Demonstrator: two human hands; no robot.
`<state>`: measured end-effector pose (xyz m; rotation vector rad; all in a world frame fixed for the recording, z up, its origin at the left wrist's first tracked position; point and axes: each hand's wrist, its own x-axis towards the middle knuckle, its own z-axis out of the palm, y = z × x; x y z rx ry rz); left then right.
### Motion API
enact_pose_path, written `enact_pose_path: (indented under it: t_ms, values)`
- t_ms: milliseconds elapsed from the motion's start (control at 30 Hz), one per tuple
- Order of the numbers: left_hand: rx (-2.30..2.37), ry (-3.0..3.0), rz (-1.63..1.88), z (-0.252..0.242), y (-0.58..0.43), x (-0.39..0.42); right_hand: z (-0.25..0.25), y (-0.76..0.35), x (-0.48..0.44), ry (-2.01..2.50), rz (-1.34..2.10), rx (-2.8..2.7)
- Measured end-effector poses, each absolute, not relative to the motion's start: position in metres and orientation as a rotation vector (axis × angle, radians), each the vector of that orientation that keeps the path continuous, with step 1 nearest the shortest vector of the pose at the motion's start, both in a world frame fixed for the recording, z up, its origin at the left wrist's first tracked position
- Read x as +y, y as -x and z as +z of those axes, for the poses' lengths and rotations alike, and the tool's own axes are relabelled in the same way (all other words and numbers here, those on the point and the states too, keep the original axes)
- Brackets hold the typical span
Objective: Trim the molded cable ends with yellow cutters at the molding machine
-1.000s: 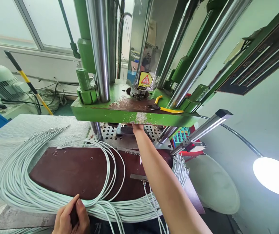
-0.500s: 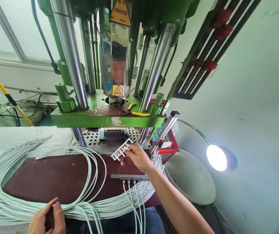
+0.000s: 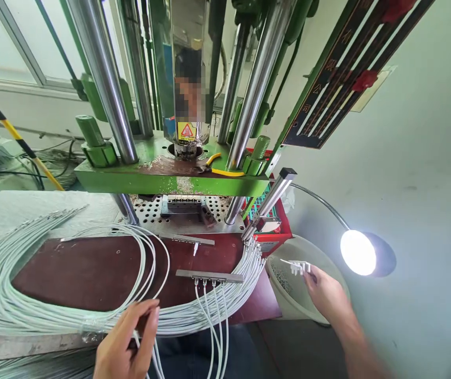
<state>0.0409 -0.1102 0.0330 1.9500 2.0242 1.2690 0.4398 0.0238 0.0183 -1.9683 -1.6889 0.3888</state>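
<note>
At the right, my right hand (image 3: 330,295) is closed on a white comb-like plastic sprue (image 3: 300,267), pinched by one end over the large pale basin (image 3: 328,302). In front of me, my left hand (image 3: 126,342) is curled, thumb and index tips close together, with nothing visible between them. It is over the near side of the bundle of white cables (image 3: 186,323). A metal bar (image 3: 209,276) on the brown board (image 3: 79,273) carries several cable ends. Behind it lies a second metal bar (image 3: 191,240) with a small white piece (image 3: 196,248) at its edge.
A green press (image 3: 170,181) with steel columns stands behind the board. Yellow-handled cutters (image 3: 225,171) lie on its plate. Beneath is a dark mould block (image 3: 183,205) on a perforated plate. A red crate (image 3: 276,237) and a lit lamp (image 3: 358,252) are at the right.
My right hand has carried the sprue from above the board rightward over the basin, uncovering the rear bar and white piece. My left hand has moved right and up. The view has shifted slightly.
</note>
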Motion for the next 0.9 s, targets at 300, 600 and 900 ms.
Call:
enact_pose_path:
  t_ms: [300, 600, 900]
  values:
    - [1.965, -2.195, 0.224, 0.036, -0.030, 0.056, 0.041, -0.273, 0.062, 1.240, 0.673, -2.408]
    - [1.738, -2.249, 0.064, 0.027, -0.016, 0.105, 0.027, -0.202, 0.108, 1.014, 0.364, -2.704]
    - [1.886, -2.155, 0.306, 0.050, -0.031, 0.057, 0.074, -0.335, 0.054, 1.158, 0.637, -2.384]
